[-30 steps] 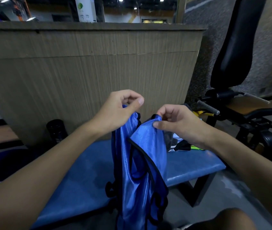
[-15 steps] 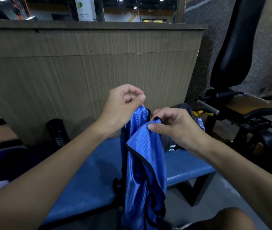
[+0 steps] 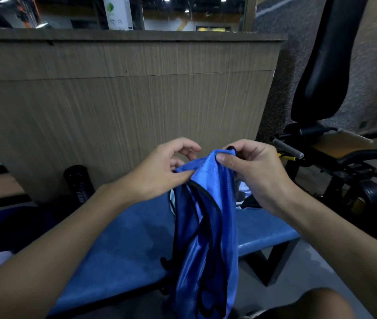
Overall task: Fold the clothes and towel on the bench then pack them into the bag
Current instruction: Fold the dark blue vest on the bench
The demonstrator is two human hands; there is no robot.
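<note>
Early stage: your left hand (image 3: 163, 168) and right hand (image 3: 253, 172) pinch blue vest (image 3: 208, 229) top edge, fingers curled on fabric; vest hangs unfolded above bench (image 3: 118, 240); folding, packing left to do.

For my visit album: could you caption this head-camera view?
The left hand and right hand pinch the top of a blue black-trimmed vest hanging over a blue bench.

Blue vest (image 3: 208, 238) bottom cut off; bottle (image 3: 79, 183) lettering unreadable.
</note>
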